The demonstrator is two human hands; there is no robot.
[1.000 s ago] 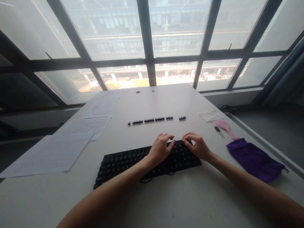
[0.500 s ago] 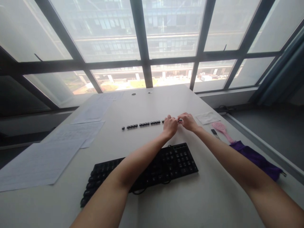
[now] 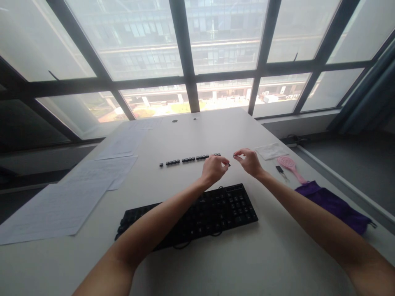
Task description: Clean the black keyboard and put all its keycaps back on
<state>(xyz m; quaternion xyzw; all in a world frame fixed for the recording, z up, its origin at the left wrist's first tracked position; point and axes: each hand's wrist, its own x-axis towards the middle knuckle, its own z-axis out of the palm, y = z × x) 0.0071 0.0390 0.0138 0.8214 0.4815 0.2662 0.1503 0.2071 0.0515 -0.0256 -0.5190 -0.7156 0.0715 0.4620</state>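
Observation:
A black keyboard lies on the white table in front of me. Beyond it runs a row of loose black keycaps. My left hand hovers at the right end of that row, fingers curled, with a small dark piece pinched at its fingertips. My right hand is beside it, a little apart, thumb and fingers drawn into a pinch. What, if anything, it holds is too small to make out. Both hands are above the table, past the keyboard's far edge.
Sheets of paper lie at the left. At the right are a white cloth, a pink brush, a small black tool and a purple pouch. Large windows stand behind the table's far edge.
My hands left the keyboard's right end, reached forward to the keycap row, and have now drawn slightly back and apart. The small group of keycaps at the row's right end is no longer visible.

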